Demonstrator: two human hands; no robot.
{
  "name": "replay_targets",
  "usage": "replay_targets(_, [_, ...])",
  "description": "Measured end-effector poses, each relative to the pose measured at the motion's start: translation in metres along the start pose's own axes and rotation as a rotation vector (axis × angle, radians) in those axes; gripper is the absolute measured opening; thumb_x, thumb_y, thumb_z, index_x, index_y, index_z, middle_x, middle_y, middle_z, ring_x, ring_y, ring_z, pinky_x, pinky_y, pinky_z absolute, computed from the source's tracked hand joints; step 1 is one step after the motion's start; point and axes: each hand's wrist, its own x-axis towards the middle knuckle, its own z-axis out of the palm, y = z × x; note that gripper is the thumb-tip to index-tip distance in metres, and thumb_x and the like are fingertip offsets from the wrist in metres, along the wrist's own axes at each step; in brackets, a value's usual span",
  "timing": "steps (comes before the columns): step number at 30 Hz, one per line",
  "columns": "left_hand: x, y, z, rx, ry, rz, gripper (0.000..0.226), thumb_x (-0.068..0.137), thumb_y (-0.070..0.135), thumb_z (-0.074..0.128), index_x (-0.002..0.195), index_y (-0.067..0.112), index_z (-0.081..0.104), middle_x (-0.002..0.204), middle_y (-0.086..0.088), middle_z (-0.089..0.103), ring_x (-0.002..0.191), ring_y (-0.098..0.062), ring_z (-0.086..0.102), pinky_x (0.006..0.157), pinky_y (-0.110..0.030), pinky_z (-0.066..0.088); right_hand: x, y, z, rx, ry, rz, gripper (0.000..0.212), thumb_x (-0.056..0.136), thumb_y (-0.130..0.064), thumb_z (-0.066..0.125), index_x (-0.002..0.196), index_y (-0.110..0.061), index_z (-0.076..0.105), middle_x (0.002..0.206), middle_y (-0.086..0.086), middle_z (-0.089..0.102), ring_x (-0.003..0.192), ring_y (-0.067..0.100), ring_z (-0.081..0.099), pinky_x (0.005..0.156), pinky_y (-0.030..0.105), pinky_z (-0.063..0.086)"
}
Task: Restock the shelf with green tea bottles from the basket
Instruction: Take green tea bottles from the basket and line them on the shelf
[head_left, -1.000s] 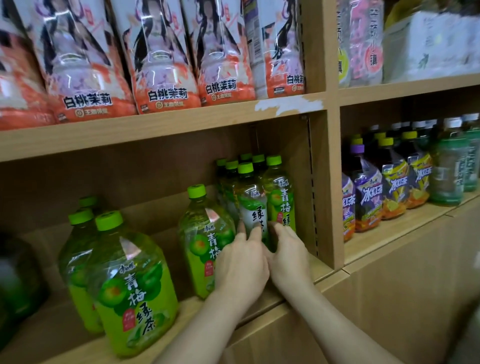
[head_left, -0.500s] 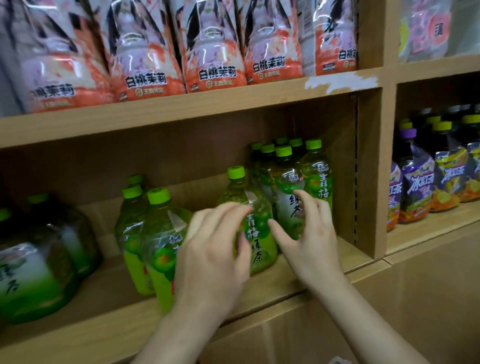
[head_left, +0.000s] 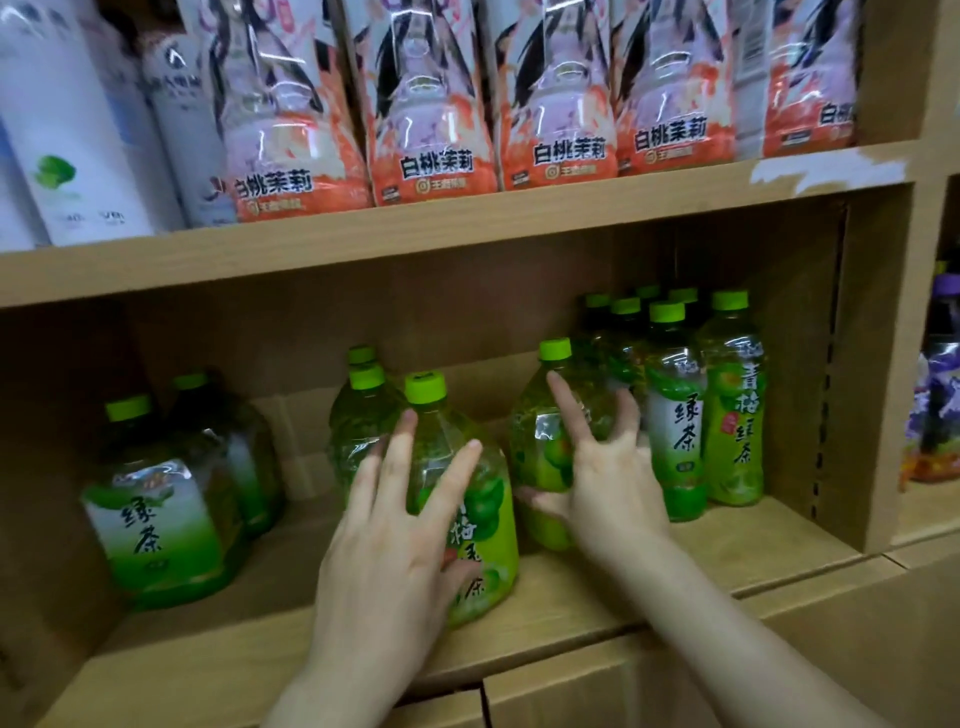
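A: What are the grips doing?

B: Both are wide and hold nothing. The left hand (head_left: 389, 540) lays spread, straight fingers on the front bottle (head_left: 488, 525). The right hand (head_left: 610, 483) is splayed against the second bottle (head_left: 537, 444), thumb low across it, forefinger up toward the neck.

A: And where is the tea?

B: It stands on the shelf (head_left: 727, 551) near the front edge, between the big bottle (head_left: 156, 519) at the left and the slim bottles (head_left: 732, 405) packed by the right wall. The basket isn't in view.

A: How would you finish this well?

B: I'd press low on the body, not the neck, so that neither tips. Slide them back square, one palm behind each.

A: Which way do they point?

B: The long axis is upright, green caps on top. The front bottle's label faces outward. The second shows only fruit; whether its lettering is turned away or behind the hand, I can't tell. A small twist would likely face it to the aisle.
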Motion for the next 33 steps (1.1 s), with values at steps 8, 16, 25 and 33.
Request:
replay_targets(8, [-0.011, -0.034, 0.000, -0.306, 0.043, 0.117, 0.107, 0.061, 0.040, 0.083, 0.133, 0.068, 0.009, 0.152, 0.031, -0.012, 0.141, 0.001, 0.006, 0.107, -0.035, 0.025, 0.052, -0.016, 0.033, 0.072, -0.211, -0.077, 0.090, 0.082, -0.058, 0.056, 0.132, -0.066, -0.019, 0.155, 0.014, 0.001, 0.136, 0.044, 0.028, 0.104, 0.051, 0.041])
replay_targets(16, [0.015, -0.083, 0.015, -1.096, 0.295, -0.439, 0.053, 0.083, 0.013, 0.066, 0.113, 0.052, 0.047, 0.127, 0.011, 0.054, 0.124, -0.013, 0.049, 0.105, -0.038, 0.038, 0.083, -0.032, 0.061, 0.204, -0.242, -0.235, 0.091, 0.088, -0.030, 0.061, 0.137, -0.064, -0.007, 0.141, 0.022, 0.024, 0.125, 0.044, 0.037, 0.100, 0.048, 0.043])
replay_targets(25, [0.039, -0.101, 0.049, -1.268, -0.006, -0.465, 0.072, 0.075, -0.020, 0.061, 0.134, 0.015, 0.040, 0.115, 0.000, 0.060, 0.094, 0.003, 0.062, 0.070, -0.010, 0.050, 0.099, -0.047, 0.056, 0.453, -0.520, -0.176, 0.062, 0.094, -0.047, 0.047, 0.139, -0.063, 0.008, 0.155, 0.012, 0.008, 0.142, 0.036, 0.022, 0.114, 0.036, 0.021])
replay_targets(33, [0.044, -0.103, 0.062, -1.192, 0.023, -0.478, 0.070, 0.078, -0.014, 0.063, 0.137, 0.016, 0.040, 0.116, 0.005, 0.063, 0.111, -0.011, 0.059, 0.085, -0.014, 0.049, -0.016, -0.065, -0.042, 0.828, -0.265, -0.112, 0.108, 0.048, -0.090, 0.052, 0.135, -0.066, -0.007, 0.151, -0.010, 0.019, 0.137, 0.007, 0.022, 0.110, 0.033, 0.024])
